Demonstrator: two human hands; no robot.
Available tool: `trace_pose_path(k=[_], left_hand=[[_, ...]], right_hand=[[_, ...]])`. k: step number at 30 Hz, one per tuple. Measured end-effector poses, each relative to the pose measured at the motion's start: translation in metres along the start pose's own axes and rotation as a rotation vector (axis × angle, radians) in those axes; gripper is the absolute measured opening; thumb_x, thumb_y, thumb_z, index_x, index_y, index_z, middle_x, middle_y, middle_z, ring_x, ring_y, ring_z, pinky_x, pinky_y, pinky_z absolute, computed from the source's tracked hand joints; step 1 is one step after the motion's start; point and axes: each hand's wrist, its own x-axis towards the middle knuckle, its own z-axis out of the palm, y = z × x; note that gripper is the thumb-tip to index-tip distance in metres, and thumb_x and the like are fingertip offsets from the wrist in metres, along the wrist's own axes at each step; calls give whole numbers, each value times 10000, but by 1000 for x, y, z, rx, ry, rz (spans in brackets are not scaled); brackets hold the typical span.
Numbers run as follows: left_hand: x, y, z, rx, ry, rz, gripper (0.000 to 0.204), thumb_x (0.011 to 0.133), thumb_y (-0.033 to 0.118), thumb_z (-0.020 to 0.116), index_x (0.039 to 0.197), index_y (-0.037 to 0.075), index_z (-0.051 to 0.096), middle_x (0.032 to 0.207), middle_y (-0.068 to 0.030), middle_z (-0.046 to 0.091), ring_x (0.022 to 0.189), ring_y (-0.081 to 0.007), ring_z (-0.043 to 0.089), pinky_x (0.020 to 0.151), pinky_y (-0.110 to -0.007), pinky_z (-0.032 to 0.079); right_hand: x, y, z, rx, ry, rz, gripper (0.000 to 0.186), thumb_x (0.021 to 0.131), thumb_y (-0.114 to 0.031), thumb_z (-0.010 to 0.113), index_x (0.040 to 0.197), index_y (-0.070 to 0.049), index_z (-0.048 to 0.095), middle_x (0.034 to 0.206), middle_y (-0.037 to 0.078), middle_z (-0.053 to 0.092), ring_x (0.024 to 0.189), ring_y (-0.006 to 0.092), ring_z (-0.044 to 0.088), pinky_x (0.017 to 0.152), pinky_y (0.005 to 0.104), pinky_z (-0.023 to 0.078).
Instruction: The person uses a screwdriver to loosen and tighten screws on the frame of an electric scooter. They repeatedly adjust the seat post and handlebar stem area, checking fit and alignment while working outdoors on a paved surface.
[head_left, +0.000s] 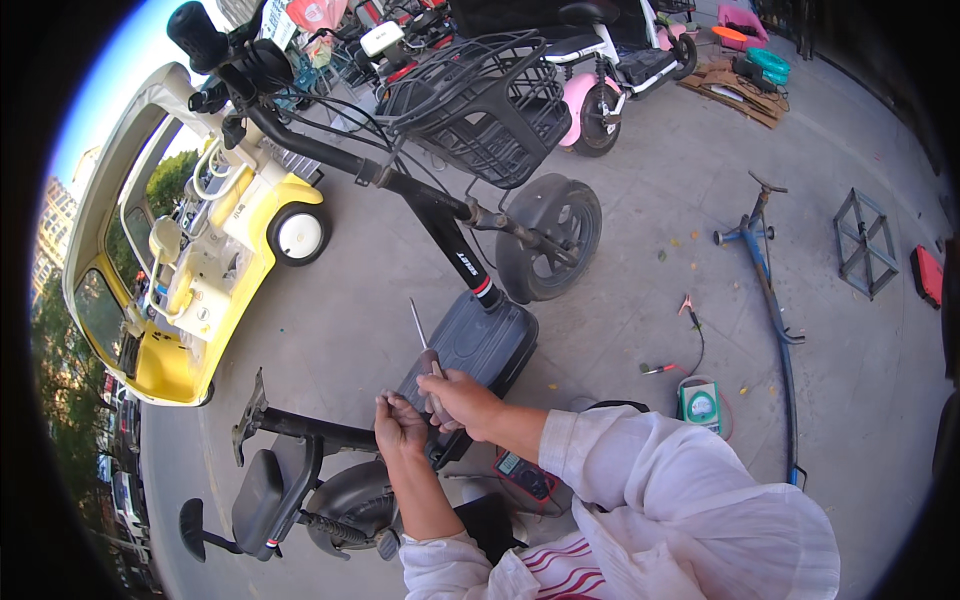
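Observation:
My right hand (466,402) is wrapped round the handle of a screwdriver (429,362), whose metal shaft points up and away from me. Beside it, my left hand (400,428) has its fingers curled and pinched together; anything between them is too small to make out. Both hands are over the black footboard (462,345) of an electric scooter. The scooter's black steering column (440,225) rises at its far end, above the front wheel (550,240). Toward the near left, a seat post (318,428) lies tilted with a black saddle (258,500) close to it.
Near my right forearm, a red-and-black multimeter (525,477) rests low. Further right are a green meter (701,405) with clip leads, a long blue metal stand (765,270) and a square metal frame (866,243). A yellow three-wheeled vehicle (235,235) stands at left, a pink-and-white scooter (597,105) behind.

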Motion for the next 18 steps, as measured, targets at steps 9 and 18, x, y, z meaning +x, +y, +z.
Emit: trace_pose_path(k=[9,18], left_hand=[[5,9,22,13,151,60,259,998,188,369,1009,-22,520,929,-138,593,802,-206,616,687,-284,564],[-1,64,8,-94,64,53,187,955,54,408,1073,-50,509,932,-153,587,798,-211,607,713,-304,560]], right_hand=[[44,4,2,-105,49,2,316,918,-364,571,930,-49,544,710,43,543,539,143,530,438,281,415],[67,-45,-28,-784,416,-336,410,829,-207,648,1095,66,497,851,99,595,637,120,554,565,268,479]])
